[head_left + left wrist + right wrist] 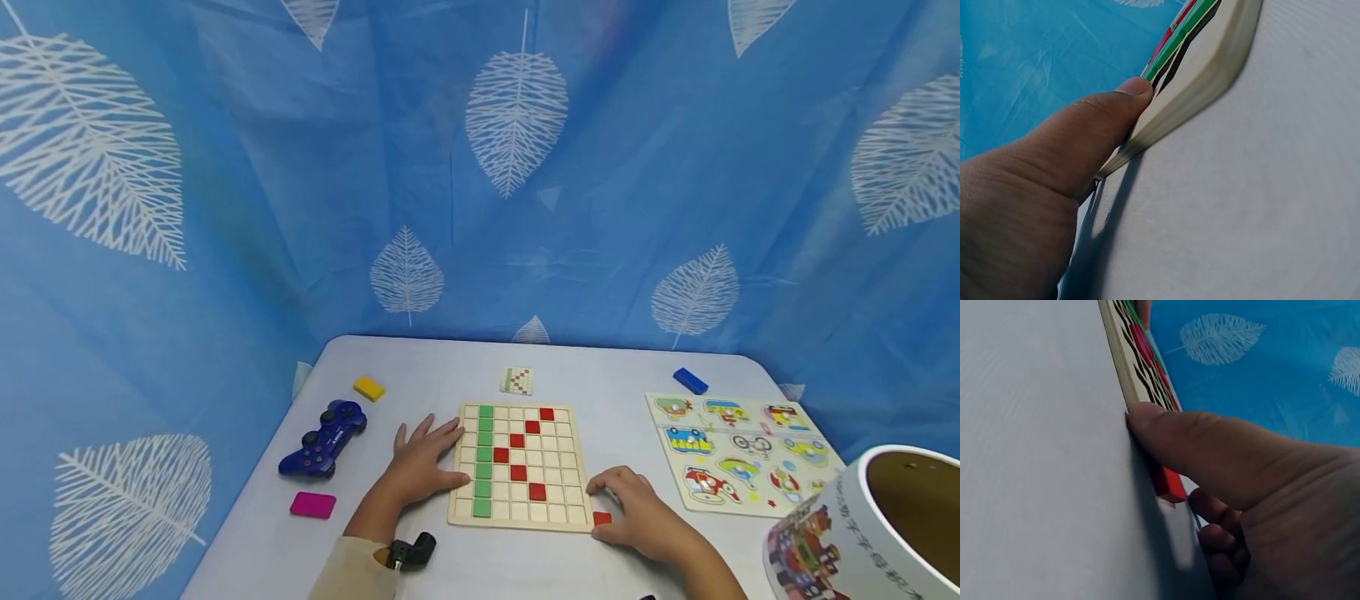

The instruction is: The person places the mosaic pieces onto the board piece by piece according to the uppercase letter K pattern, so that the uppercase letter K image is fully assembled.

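A wooden grid board (pixel 553 468) lies on the table, with a column of green tiles (pixel 483 452) near its left side and several red tiles (pixel 517 472) in a bent line. My left hand (pixel 417 468) rests with spread fingers along the board's left edge; in the left wrist view its thumb (pixel 1104 119) touches the frame. At the lower right corner is my right hand (pixel 643 518), fingers bent and thumb (pixel 1185 437) against the edge. A loose red block (pixel 1170 486) lies beside the board under that hand, partly hidden by it.
Behind the board lies a small pattern card (pixel 517 381). To the left are a blue game controller (pixel 324 439), a pink block (pixel 312 505) and a yellow block (pixel 369 387). On the right are a picture puzzle (pixel 701 498), a blue block (pixel 690 381) and a tall printed canister (pixel 843 533).
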A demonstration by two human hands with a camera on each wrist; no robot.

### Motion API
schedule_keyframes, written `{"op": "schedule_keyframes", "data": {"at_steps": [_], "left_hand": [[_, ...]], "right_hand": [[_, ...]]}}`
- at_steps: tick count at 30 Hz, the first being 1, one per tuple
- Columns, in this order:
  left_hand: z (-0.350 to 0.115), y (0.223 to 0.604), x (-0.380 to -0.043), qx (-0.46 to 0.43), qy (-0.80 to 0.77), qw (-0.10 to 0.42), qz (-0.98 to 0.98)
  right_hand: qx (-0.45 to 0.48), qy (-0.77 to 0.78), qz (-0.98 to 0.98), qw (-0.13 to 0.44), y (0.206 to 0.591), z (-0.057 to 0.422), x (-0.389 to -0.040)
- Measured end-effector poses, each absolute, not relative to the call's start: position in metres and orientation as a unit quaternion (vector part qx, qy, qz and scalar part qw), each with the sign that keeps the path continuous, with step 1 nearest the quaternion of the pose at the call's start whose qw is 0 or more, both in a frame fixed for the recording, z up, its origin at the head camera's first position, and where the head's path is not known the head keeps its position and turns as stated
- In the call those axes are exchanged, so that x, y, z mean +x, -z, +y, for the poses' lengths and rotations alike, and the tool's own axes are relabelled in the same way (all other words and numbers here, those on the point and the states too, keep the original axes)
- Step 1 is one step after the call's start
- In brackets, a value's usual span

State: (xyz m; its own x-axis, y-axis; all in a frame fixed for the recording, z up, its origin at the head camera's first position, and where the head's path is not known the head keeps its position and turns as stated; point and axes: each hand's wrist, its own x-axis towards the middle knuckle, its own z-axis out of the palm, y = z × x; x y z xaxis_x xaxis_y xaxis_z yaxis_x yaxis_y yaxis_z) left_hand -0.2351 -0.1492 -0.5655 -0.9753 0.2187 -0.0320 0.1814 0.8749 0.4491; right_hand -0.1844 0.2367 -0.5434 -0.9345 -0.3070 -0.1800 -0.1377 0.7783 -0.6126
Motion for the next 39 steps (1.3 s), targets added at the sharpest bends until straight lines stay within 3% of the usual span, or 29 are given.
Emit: {"op": "schedule_keyframes", "data": {"at_steps": [24,31,39], "left_hand": [[-0.152,0.564,-0.235,0.110,-0.238,0.041,0.964],[-0.152,0.565,-0.235,0.106,-0.236,0.043,0.965],[-0.150,0.562,-0.234,0.106,-0.237,0.042,0.965]], "right_hand": [[-0.165,0.297,0.931,0.131,0.543,0.255,-0.182],[-0.088,0.357,0.925,0.097,0.544,0.226,-0.182],[-0.146,0.332,0.924,0.120,0.541,0.182,-0.173]]}}
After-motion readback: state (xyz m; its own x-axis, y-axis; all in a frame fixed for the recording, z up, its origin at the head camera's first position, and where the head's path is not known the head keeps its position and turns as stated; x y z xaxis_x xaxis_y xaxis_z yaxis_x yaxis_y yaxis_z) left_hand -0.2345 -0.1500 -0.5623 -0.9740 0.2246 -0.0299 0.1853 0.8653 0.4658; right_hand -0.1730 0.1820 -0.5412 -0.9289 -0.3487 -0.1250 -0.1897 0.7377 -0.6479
